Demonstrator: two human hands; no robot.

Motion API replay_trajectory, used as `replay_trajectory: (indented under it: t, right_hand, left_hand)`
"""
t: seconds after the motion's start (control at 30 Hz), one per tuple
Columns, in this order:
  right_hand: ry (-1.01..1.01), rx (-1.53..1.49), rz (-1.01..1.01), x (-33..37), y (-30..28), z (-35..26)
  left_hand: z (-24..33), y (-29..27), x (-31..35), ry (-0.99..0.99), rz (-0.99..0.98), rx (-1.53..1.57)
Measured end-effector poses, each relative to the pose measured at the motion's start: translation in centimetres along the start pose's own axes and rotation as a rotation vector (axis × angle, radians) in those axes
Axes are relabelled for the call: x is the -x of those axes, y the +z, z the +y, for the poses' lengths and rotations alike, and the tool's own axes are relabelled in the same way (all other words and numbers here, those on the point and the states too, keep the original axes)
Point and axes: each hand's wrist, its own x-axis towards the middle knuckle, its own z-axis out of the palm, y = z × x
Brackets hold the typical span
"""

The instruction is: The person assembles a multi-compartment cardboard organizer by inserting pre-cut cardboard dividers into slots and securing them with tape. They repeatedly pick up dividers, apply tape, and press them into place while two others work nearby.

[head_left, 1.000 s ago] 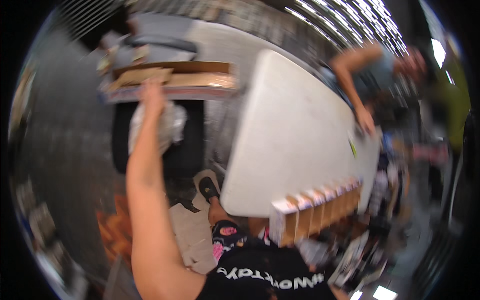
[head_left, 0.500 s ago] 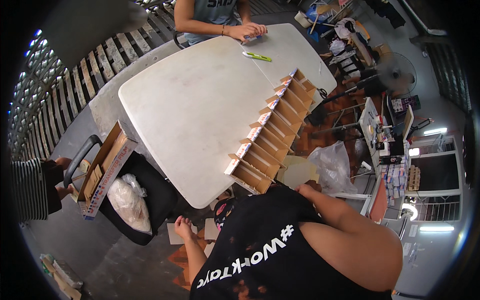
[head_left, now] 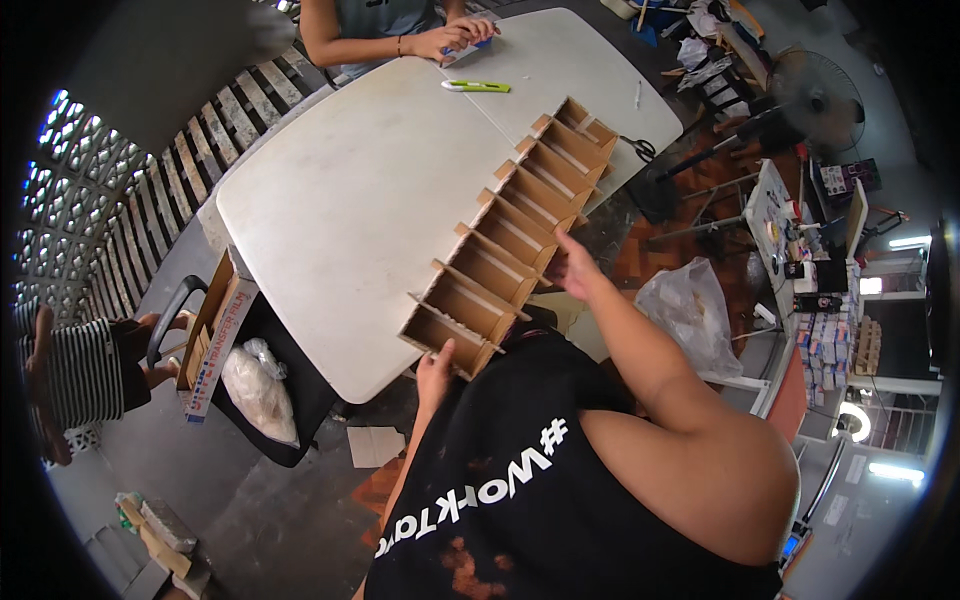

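A long cardboard tray (head_left: pixel 505 268) with several divided compartments lies slantwise along the right side of the white table. Its near end reaches the table's front edge, close to my body. My left hand (head_left: pixel 436 374) grips that near end, thumb over the rim and the other fingers mostly hidden beneath. Along the tray's right side, my right hand (head_left: pixel 575 268) holds the long wall, its fingers partly out of sight behind the cardboard.
The white table (head_left: pixel 340 200) bears a green cutter (head_left: pixel 476 87) and black-handled scissors (head_left: pixel 640 150). Across it, another person's hands (head_left: pixel 455 38) hold a small blue item. At left, a chair carries a long box (head_left: pixel 215 340) and a plastic-wrapped bundle (head_left: pixel 258 390). A fan (head_left: pixel 815 105) stands at right.
Both my hands have come up to the tray and taken hold of it. The tray has tipped, so its printed left side no longer shows. The whole view has shifted slightly.
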Motion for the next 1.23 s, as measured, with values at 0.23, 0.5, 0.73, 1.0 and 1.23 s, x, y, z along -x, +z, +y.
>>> replay_trajectory:
  t: [0.23,0.5,0.73,1.0,1.23]
  right_hand:
    - [0.151,-0.023,-0.319,-1.2,0.3,-0.9]
    - [-0.062,0.171,-0.125,-3.3,-14.1,1.2]
    - [0.367,1.067,-0.146,8.6,-29.9,28.2]
    - [0.539,0.812,0.058,19.7,-20.5,32.3]
    - [0.471,0.969,0.369,23.1,-17.0,27.6]
  left_hand:
    - [3.0,-0.6,2.1,-0.019,0.101,0.507]
    - [3.7,-1.4,3.6,0.198,0.077,0.465]
    - [5.5,-7.0,-0.5,0.03,0.229,0.239]
    - [8.1,-14.1,-6.5,-0.211,0.094,-0.006]
    - [7.9,-12.9,-4.2,-0.155,-0.278,0.013]
